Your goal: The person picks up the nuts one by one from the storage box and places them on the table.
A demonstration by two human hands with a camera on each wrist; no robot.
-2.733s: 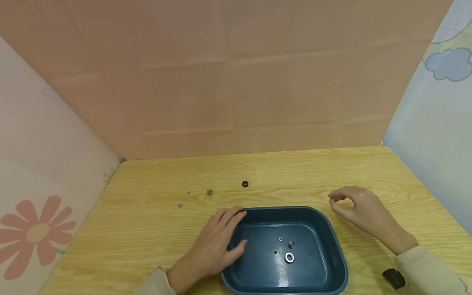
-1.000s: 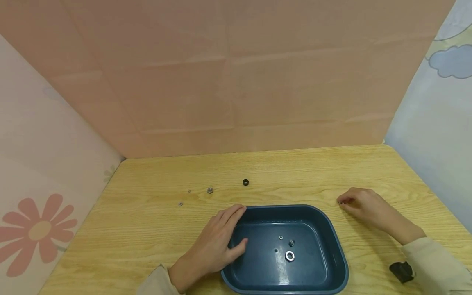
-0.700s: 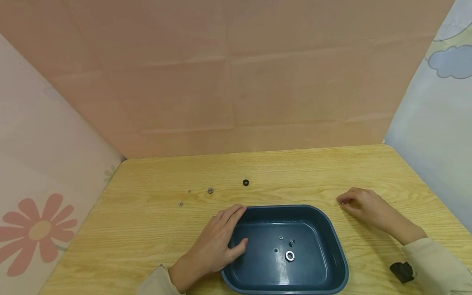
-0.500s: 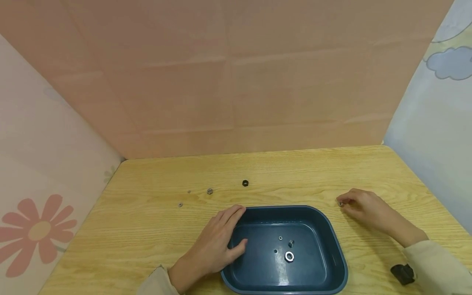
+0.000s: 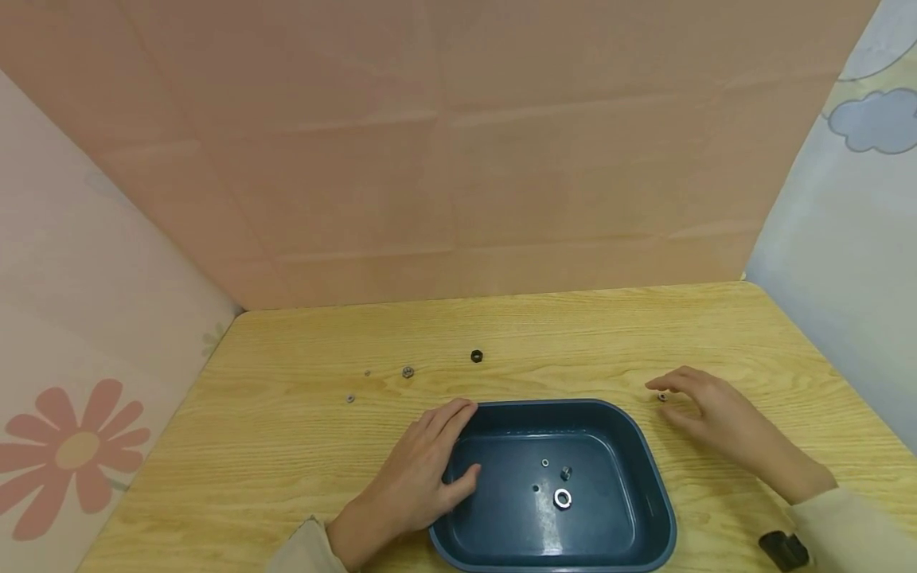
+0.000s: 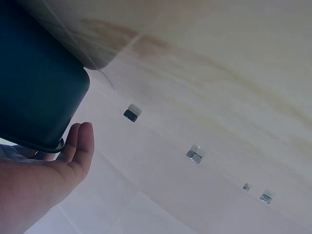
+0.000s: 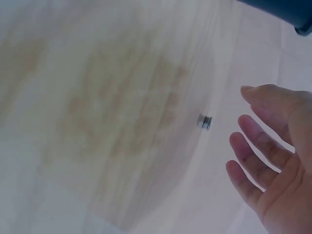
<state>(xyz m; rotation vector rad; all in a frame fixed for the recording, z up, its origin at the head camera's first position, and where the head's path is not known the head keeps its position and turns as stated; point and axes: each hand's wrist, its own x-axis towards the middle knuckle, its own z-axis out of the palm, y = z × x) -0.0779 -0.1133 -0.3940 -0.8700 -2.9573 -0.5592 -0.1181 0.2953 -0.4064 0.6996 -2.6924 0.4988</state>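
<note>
My left hand holds the blue tray at its left far corner. Its thumb is over the inside, and its fingers lie over the rim, seen on the outer side in the left wrist view. Inside the tray lie a large silver nut, a smaller nut, a little nut and a tiny dark piece. To the right of the tray, my right hand is spread just above the table, thumb and fingers parted. A small metal nut lies between them, untouched in the right wrist view.
Behind the tray a black nut lies on the wooden table. Farther left are a silver nut, a small nut and a tiny one. A black object is by the right sleeve. Covered walls stand around the table.
My right hand carried the small nut a little right and down to the table. Since half a second ago its thumb and fingers have parted, letting go of the nut. The left hand stayed put.
</note>
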